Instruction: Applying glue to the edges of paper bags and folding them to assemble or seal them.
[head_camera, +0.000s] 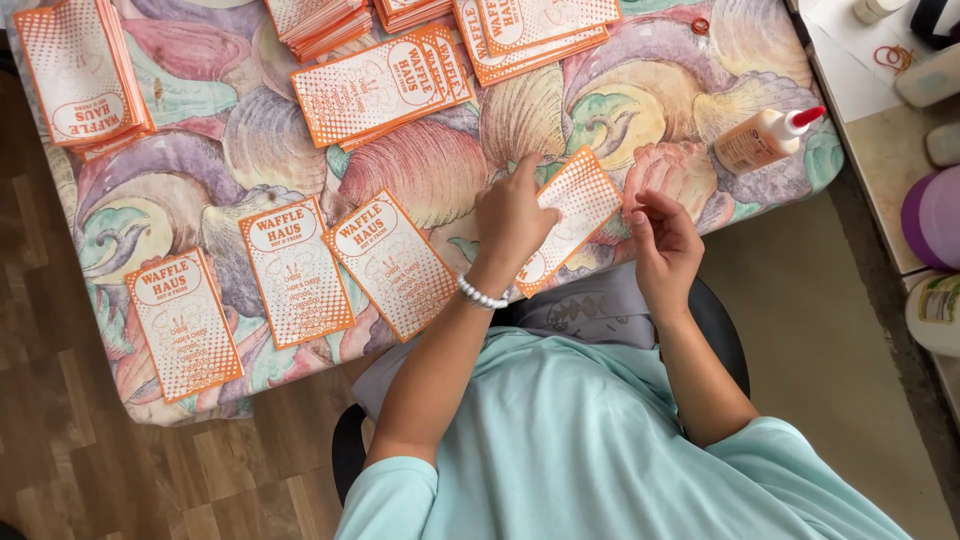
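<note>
Both hands' fingers pinching one orange card (572, 212), glue bottle (765, 139) and card stacks (380, 85) nearby.

A home craft corner is showing here: a tablecloth (420, 170) printed with seashells is covering the table, stacks of orange cards (75, 70) are lying on it beside a glue bottle (765, 138), over wood flooring (120, 470).
</note>
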